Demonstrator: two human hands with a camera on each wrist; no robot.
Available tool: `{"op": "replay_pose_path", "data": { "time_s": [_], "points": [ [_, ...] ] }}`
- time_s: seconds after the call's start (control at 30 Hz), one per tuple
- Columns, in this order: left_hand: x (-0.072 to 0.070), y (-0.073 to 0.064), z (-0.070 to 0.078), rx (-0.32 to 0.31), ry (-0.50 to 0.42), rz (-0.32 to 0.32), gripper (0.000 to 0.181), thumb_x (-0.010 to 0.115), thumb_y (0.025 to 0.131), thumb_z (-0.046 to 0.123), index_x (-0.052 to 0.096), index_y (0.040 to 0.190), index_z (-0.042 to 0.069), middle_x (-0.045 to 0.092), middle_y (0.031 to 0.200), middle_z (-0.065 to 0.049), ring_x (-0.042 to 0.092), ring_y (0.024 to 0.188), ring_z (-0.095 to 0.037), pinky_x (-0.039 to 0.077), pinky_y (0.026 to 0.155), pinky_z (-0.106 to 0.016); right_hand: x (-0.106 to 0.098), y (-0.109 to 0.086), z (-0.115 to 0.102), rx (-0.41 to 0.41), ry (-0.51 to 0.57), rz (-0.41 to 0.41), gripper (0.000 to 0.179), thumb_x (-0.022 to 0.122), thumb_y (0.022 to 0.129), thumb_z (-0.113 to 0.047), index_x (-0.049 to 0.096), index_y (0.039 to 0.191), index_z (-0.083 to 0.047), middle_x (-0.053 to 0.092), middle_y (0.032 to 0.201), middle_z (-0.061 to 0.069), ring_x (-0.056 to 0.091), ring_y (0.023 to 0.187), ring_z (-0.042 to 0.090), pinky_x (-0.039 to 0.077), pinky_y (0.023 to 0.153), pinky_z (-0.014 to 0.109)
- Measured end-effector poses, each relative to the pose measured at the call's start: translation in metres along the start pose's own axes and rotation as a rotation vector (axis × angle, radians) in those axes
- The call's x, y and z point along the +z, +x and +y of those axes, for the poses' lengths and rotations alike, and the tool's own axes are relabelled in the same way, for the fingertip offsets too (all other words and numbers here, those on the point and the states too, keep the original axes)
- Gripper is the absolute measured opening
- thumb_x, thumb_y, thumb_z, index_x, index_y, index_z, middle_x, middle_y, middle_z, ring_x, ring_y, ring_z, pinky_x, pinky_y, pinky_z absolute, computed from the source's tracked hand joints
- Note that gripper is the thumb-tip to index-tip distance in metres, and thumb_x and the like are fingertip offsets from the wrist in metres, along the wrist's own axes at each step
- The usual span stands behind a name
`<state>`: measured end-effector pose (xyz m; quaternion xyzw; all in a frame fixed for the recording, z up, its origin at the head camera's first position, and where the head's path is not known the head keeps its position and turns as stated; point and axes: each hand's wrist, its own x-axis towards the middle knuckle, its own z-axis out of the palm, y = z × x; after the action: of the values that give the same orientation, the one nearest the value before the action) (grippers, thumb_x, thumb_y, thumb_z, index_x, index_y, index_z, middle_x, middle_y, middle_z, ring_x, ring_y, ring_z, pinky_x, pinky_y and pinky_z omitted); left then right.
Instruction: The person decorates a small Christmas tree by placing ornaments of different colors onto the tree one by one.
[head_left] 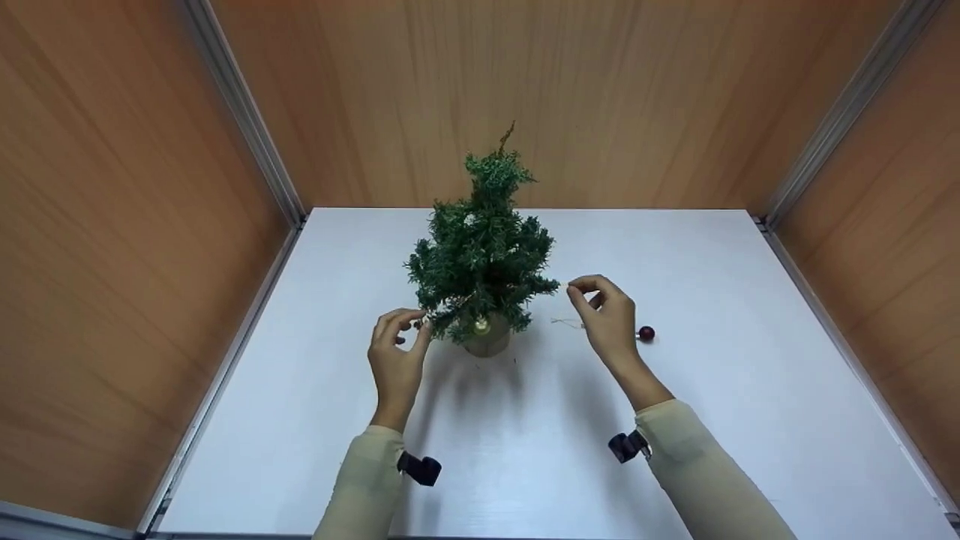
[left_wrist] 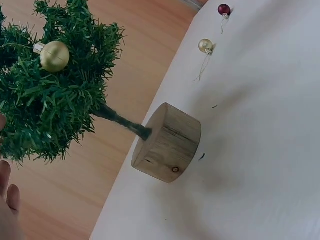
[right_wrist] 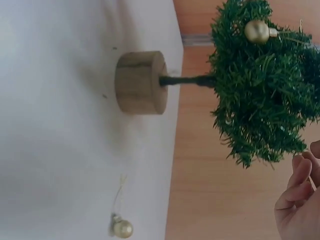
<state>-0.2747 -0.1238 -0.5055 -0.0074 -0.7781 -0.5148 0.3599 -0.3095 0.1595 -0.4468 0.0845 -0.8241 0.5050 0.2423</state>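
One tree (head_left: 484,247), one red bauble (head_left: 646,334), two gold baubles (left_wrist: 55,56), seemingly two scraps (left_wrist: 202,157).

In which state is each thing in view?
Artificial Christmas tree: upright
Wooden base: standing on white tabletop
First gold bauble: hanging on tree
Second gold bauble: lying on tabletop
Dark red bauble: lying on tabletop
Left hand: fingers bent beside tree, grip unclear
Right hand: fingers bent beside tree, grip unclear

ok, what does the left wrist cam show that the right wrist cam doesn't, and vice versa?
Only left wrist: the red ball on the table, and part of the left hand at the frame edge.
Only right wrist: the right hand, fingertips at the edge of the tree.
Both: the tree, a gold ball hung on it, its wooden base, and the loose gold ball on the table.
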Motion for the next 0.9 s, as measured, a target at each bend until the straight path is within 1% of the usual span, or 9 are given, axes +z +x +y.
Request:
{"op": "replay_pose_path", "data": {
  "time_s": [0.1,0.2,0.37,0.53,0.7,0.8,0.9],
  "points": [
    [0.000,-0.001,-0.005,-0.019,0.000,-0.003,0.018,0.069,0.081,0.020,0.066,0.098,0.020,0.055,0.102,0.009,0.051,0.087,-0.019,0.041,0.071,-0.036,-0.003,0.002,0.007,0.016,-0.003,0.009,0.011,0.065,0.084,-0.022,0.067,0.089,-0.013,0.061,0.080,-0.004,0.047,0.057,0.017,0.035,0.048,0.023],
    [0.001,-0.003,-0.008,-0.030,-0.004,-0.016,0.019,0.068,0.082,0.020,0.065,0.101,0.019,0.056,0.099,0.009,0.053,0.086,-0.017,0.043,0.069,-0.037,-0.007,0.004,0.016,0.032,-0.024,0.019,0.010,0.064,0.084,-0.022,0.067,0.089,-0.013,0.061,0.080,-0.004,0.047,0.056,0.017,0.035,0.047,0.023],
    [0.002,-0.007,-0.009,-0.070,-0.033,-0.047,0.024,0.067,0.082,0.022,0.062,0.106,0.018,0.057,0.098,0.006,0.056,0.081,-0.008,0.047,0.064,-0.031,-0.017,0.008,0.031,0.065,-0.097,0.036,0.012,0.065,0.084,-0.023,0.067,0.090,-0.013,0.061,0.082,-0.004,0.047,0.057,0.014,0.036,0.046,0.023],
    [0.004,-0.009,-0.011,-0.112,-0.035,-0.055,0.025,0.066,0.083,0.023,0.060,0.107,0.019,0.057,0.098,0.006,0.057,0.079,-0.008,0.048,0.064,-0.026,-0.025,0.009,0.047,0.066,-0.138,0.031,0.013,0.065,0.084,-0.021,0.066,0.091,-0.011,0.062,0.084,-0.003,0.047,0.057,0.015,0.037,0.048,0.023],
    [0.007,-0.010,-0.012,-0.115,-0.059,-0.045,0.020,0.065,0.084,0.022,0.062,0.103,0.017,0.059,0.096,0.004,0.058,0.078,-0.010,0.049,0.063,-0.030,-0.030,0.010,0.067,0.073,-0.169,0.034,0.013,0.065,0.084,-0.020,0.065,0.092,-0.010,0.061,0.086,-0.002,0.048,0.059,0.014,0.039,0.052,0.023],
    [0.008,-0.010,-0.012,-0.112,-0.066,-0.034,0.018,0.066,0.083,0.020,0.063,0.101,0.017,0.059,0.094,0.004,0.059,0.077,-0.011,0.049,0.062,-0.030,-0.034,0.009,0.079,0.085,-0.169,0.065,0.012,0.066,0.083,-0.019,0.066,0.091,-0.010,0.061,0.085,-0.002,0.048,0.059,0.016,0.038,0.053,0.023],
    [0.009,-0.010,-0.011,-0.118,-0.070,-0.026,0.017,0.066,0.083,0.019,0.063,0.100,0.017,0.059,0.093,0.004,0.059,0.076,-0.012,0.050,0.060,-0.027,-0.039,0.010,0.090,0.087,-0.166,0.112,0.011,0.067,0.081,-0.017,0.066,0.090,-0.010,0.062,0.083,-0.002,0.048,0.059,0.017,0.036,0.052,0.022]
  ]
}}
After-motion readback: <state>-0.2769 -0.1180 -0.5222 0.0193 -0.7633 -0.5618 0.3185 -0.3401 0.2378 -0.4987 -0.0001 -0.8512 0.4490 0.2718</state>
